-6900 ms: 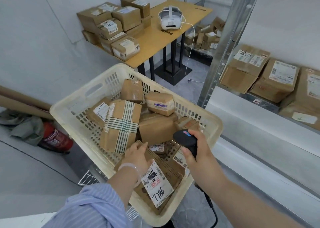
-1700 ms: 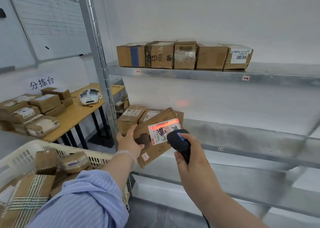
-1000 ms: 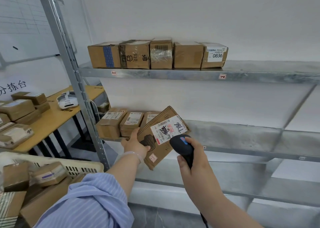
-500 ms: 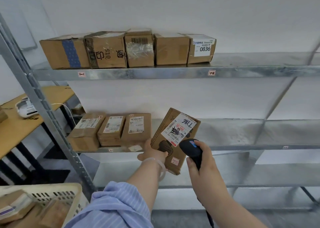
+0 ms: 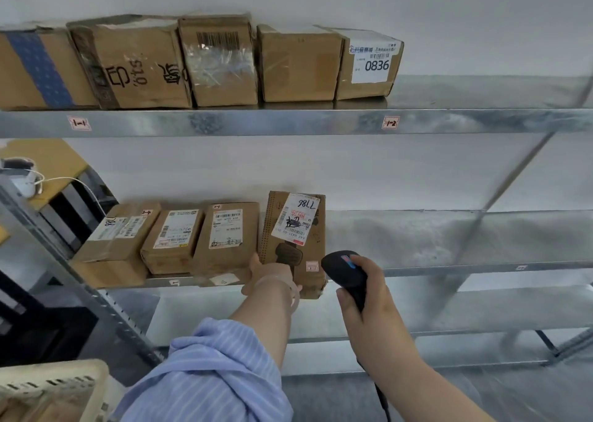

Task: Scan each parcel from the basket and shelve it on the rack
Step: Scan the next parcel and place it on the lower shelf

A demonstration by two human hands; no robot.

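Note:
A flat brown parcel (image 5: 296, 229) with a white label marked 7186 lies on the middle shelf (image 5: 449, 238) of the metal rack, right beside three other parcels (image 5: 179, 238). My left hand (image 5: 268, 275) grips its near end, which overhangs the shelf's front edge. My right hand (image 5: 369, 293) holds a black barcode scanner (image 5: 345, 269) just right of the parcel, its cable hanging down. A corner of the cream basket (image 5: 54, 386) shows at the bottom left.
The top shelf (image 5: 288, 121) carries a row of several cardboard boxes, one labelled 0836 (image 5: 369, 64). The middle shelf is bare metal to the right of the parcel. A wooden table (image 5: 48, 165) stands behind the rack's left upright (image 5: 80, 287).
My left hand has moved the parcel forward and laid it onto the middle shelf beside the three parcels. The scanner's red light is off and the view has turned right.

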